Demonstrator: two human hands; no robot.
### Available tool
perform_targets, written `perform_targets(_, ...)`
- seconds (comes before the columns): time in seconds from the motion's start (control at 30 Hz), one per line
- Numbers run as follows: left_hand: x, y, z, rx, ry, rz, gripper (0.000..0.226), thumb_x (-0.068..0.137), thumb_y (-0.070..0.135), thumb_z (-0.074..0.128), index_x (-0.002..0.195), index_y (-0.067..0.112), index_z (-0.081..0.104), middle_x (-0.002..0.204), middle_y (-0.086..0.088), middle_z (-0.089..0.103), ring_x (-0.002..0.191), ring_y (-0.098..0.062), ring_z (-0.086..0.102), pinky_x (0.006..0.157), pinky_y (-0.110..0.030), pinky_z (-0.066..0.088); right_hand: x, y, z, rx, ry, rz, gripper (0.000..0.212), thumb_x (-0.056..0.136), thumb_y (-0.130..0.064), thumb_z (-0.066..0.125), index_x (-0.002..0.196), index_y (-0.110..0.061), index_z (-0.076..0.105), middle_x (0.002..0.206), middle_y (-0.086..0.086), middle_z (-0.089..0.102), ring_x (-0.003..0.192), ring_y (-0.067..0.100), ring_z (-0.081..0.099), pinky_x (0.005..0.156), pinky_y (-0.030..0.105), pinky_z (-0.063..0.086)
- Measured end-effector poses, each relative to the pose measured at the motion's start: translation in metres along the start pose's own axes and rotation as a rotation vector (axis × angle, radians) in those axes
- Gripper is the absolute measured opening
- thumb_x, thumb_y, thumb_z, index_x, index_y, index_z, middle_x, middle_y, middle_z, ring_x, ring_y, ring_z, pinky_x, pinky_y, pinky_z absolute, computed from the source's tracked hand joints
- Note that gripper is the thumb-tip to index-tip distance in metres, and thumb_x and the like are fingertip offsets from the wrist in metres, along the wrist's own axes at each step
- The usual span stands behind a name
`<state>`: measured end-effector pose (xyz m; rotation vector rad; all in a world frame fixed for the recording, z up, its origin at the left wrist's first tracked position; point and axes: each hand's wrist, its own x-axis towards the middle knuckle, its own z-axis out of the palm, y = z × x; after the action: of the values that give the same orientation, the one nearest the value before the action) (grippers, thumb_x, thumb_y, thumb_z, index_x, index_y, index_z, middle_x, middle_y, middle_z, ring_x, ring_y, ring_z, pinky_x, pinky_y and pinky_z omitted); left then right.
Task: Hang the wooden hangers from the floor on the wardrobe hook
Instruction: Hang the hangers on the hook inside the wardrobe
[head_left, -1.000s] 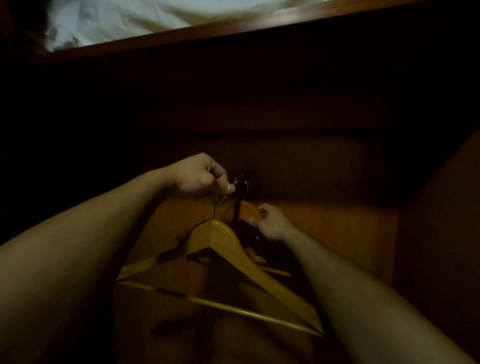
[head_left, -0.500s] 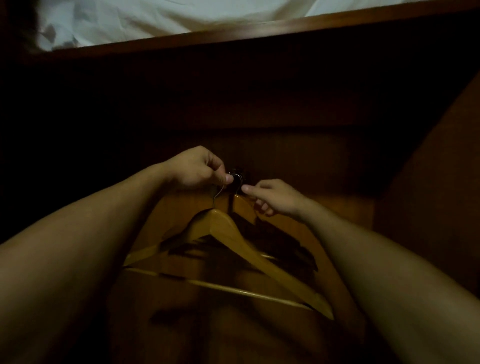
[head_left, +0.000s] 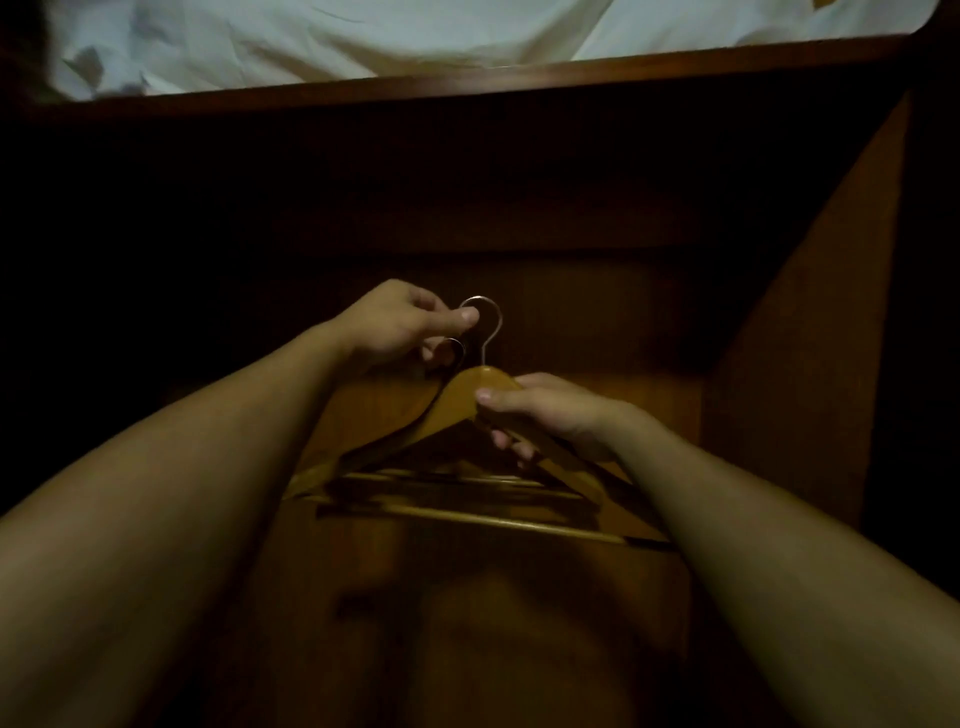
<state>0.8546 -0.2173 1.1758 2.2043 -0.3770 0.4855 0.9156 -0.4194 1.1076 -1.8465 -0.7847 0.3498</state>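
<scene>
1. My left grip (head_left: 400, 325) is raised inside the wardrobe, thumb and forefinger pinching the metal hook (head_left: 481, 298) of the front hanger (head_left: 452, 405).
2. My right grip (head_left: 550, 410) is closed around that hanger's wooden crown and right shoulder, with the thumb (head_left: 485, 396) on the near face and the fingers (head_left: 506, 441) curled under the arm.
3. The front hanger stands upright between both grips, its crossbar (head_left: 493, 522) running roughly level below.
4. A second hanger (head_left: 311, 475) sits just behind it, mostly in shadow. Its second hook (head_left: 457, 343) shows at my left grip's lower fingers; I cannot tell whether those fingers hold it.
5. In this dark I cannot tell whether either hook rests on anything.
6. The wardrobe's back panel (head_left: 597, 597) lies behind, and white fabric (head_left: 311, 41) lies above a wooden ledge (head_left: 467, 83).
</scene>
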Motion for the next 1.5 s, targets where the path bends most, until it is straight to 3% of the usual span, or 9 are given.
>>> perform_targets(0.27, -0.011, -0.068, -0.007, 0.118, -0.014, -0.17, 0.018, 0.079, 0.026, 0.078, 0.077, 0.014, 0.065, 0.084, -0.005, 0.07, 0.082, -0.019, 0.063, 0.081, -0.04, 0.049, 0.009, 0.016, -0.034, -0.04, 0.189, -0.001, 0.03, 0.098, -0.04, 0.057, 0.1, -0.011, 0.066, 0.064, -0.002, 0.063, 0.046, 0.009, 0.051, 0.046, 0.021, 0.047)
perform_targets(0.43, -0.001, -0.096, 0.011, 0.418, -0.054, -0.269, 0.056, 0.075, 0.037, 0.082, 0.124, 0.025, 0.058, 0.119, 0.007, 0.058, 0.113, -0.017, 0.056, 0.094, -0.036, 0.047, 0.037, 0.022, -0.032, -0.031, 0.143, 0.039, 0.028, 0.1, -0.039, 0.053, 0.113, -0.016, 0.062, 0.062, -0.003, 0.062, 0.045, 0.008, 0.05, 0.049, 0.023, 0.047)
perform_targets(0.63, 0.015, -0.129, 0.026, 0.597, -0.029, -0.234, 0.036, 0.09, 0.041, 0.066, 0.123, 0.027, 0.062, 0.119, 0.003, 0.067, 0.105, -0.015, 0.061, 0.091, -0.039, 0.052, 0.078, 0.028, -0.029, -0.084, 0.079, 0.046, 0.029, 0.101, -0.041, 0.052, 0.112, -0.016, 0.06, 0.064, -0.003, 0.064, 0.049, 0.009, 0.057, 0.052, 0.025, 0.048)
perform_targets(0.9, 0.028, -0.166, 0.028, 0.599, -0.009, -0.329, 0.037, 0.09, 0.042, 0.066, 0.123, 0.025, 0.064, 0.117, 0.002, 0.068, 0.103, -0.015, 0.062, 0.09, -0.037, 0.052, 0.12, 0.049, -0.021, -0.091, 0.137, 0.045, 0.034, 0.102, -0.039, 0.051, 0.126, -0.015, 0.053, 0.078, 0.005, 0.066, 0.053, 0.011, 0.06, 0.052, 0.023, 0.05)
perform_targets(1.07, 0.036, -0.185, 0.032, 0.585, -0.044, -0.436, 0.034, 0.088, 0.041, 0.069, 0.117, 0.023, 0.069, 0.108, 0.004, 0.07, 0.097, -0.014, 0.065, 0.089, -0.04, 0.054, 0.138, 0.06, -0.013, -0.107, 0.169, 0.037, 0.026, 0.099, -0.045, 0.054, 0.104, -0.021, 0.061, 0.077, 0.003, 0.071, 0.054, 0.012, 0.065, 0.053, 0.025, 0.052)
perform_targets(1.17, 0.041, -0.194, 0.037, 0.587, -0.033, -0.426, 0.024, 0.089, 0.04, 0.067, 0.11, 0.028, 0.072, 0.098, 0.007, 0.071, 0.09, -0.01, 0.065, 0.086, -0.038, 0.054, 0.148, 0.063, -0.013, -0.226, 0.33, 0.044, 0.037, 0.092, -0.054, 0.061, 0.085, -0.019, 0.067, 0.074, 0.0, 0.072, 0.061, 0.016, 0.07, 0.062, 0.036, 0.058)
perform_targets(1.27, 0.047, -0.199, 0.037, 0.61, -0.019, -0.423, 0.025, 0.089, 0.042, 0.066, 0.111, 0.03, 0.072, 0.096, 0.007, 0.072, 0.088, -0.009, 0.066, 0.078, -0.032, 0.053, 0.155, 0.063, -0.016, -0.47, 0.486, 0.034, 0.052, 0.083, -0.069, 0.06, 0.067, -0.019, 0.065, 0.066, -0.002, 0.066, 0.061, 0.016, 0.064, 0.051, 0.029, 0.044)
perform_targets(1.4, 0.054, -0.203, 0.039, 0.644, 0.005, -0.429, 0.034, 0.089, 0.045, 0.066, 0.118, 0.029, 0.068, 0.108, 0.003, 0.071, 0.096, -0.013, 0.064, 0.083, -0.033, 0.053, 0.157, 0.061, -0.02, -0.764, 0.568, 0.103, 0.067, 0.073, -0.086, 0.051, 0.066, -0.02, 0.058, 0.064, -0.002, 0.059, 0.056, 0.015, 0.058, 0.047, 0.024, 0.039)
perform_targets(1.5, 0.056, -0.206, 0.043, 0.644, 0.035, -0.463, 0.036, 0.087, 0.047, 0.067, 0.115, 0.023, 0.068, 0.101, 0.001, 0.069, 0.091, -0.016, 0.065, 0.081, -0.035, 0.055, 0.156, 0.06, -0.02, -0.87, 0.59, 0.125, 0.071, 0.071, -0.09, 0.047, 0.066, -0.02, 0.057, 0.062, -0.002, 0.059, 0.056, 0.015, 0.058, 0.049, 0.026, 0.044)
